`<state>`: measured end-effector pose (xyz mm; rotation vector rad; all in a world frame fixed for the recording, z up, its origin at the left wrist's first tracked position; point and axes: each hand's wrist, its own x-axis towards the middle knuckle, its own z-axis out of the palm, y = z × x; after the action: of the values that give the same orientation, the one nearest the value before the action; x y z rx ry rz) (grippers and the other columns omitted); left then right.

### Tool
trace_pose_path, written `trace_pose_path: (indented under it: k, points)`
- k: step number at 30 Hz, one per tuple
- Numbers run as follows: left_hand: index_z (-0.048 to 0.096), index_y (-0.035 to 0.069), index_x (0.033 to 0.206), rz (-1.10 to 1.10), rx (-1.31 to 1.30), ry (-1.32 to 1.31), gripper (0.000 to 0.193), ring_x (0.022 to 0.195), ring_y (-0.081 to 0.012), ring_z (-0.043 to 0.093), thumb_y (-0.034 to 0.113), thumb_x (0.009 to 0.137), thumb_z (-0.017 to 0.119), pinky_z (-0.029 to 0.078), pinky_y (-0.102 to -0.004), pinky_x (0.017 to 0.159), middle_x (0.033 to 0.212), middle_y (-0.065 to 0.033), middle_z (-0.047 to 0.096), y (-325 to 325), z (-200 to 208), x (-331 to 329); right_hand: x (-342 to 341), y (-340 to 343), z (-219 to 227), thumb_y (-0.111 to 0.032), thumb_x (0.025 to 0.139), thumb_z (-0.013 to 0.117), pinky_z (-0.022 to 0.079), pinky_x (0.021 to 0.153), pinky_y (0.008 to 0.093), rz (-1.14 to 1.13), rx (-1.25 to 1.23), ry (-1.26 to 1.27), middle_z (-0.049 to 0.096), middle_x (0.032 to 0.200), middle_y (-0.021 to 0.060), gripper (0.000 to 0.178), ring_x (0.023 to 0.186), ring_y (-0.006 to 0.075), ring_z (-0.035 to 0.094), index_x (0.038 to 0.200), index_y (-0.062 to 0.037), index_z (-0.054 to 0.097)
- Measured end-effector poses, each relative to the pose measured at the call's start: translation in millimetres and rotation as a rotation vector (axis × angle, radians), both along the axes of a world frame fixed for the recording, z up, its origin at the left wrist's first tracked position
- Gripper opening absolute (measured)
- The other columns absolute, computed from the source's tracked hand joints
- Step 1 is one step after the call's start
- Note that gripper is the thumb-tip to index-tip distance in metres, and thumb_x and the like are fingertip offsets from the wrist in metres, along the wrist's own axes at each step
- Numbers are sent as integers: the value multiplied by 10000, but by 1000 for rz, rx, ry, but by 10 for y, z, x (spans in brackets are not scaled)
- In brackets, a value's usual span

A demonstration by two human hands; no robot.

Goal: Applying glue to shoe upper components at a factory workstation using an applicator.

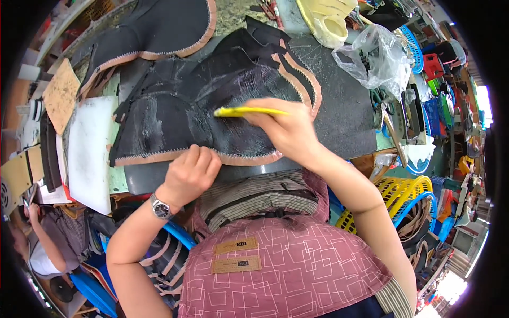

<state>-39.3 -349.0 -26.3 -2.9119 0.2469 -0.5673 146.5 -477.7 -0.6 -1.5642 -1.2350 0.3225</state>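
A black sewn piece (169,114), which looks like a boot upper, lies spread on the dark work board, its tan border zigzag-stitched. Shiny, whitish wet-looking smears mark parts of its surface. My right hand (289,130) holds a slim yellow brush (254,111) over the middle of the piece. The brush's tip points left and is close to the black surface; I cannot tell whether it touches. At the near tan edge, my left hand (193,172) is closed, fingers curled onto the border. A watch (160,208) sits on my left wrist.
Another black piece with a tan edge (169,26) lies at the far left. A white board (90,153) is at the left, a clear plastic bag (376,58) and a cream container (328,24) at the far right. Baskets (405,193) stand right; another person (47,244) is at left.
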Motion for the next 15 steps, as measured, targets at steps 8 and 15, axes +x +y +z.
trace_pose_path:
  k: [8, 15]
  points:
    - [538, 23, 790, 352, -918, -73, 76, 557, -251, 521, 31, 721, 568, 447, -315, 552, 628, -124, 495, 163, 363, 21, 465, -291, 311, -10, 801, 583, 491, 634, 274, -343, 78, -54, 646, 811, 98, 124, 695, 173, 626, 917, 23, 609]
    - [507, -21, 1131, 593, -943, -451, 286, 1016, -169, 512, 90, 876, 440, 382, -279, 903, 1110, -82, 548, 2537, 1684, -623, 1865, -598, 370, -216, 855, 564, 467, 560, 225, -652, 79, 120, 622, 718, 63, 247, 613, 105, 586, 896, 25, 596]
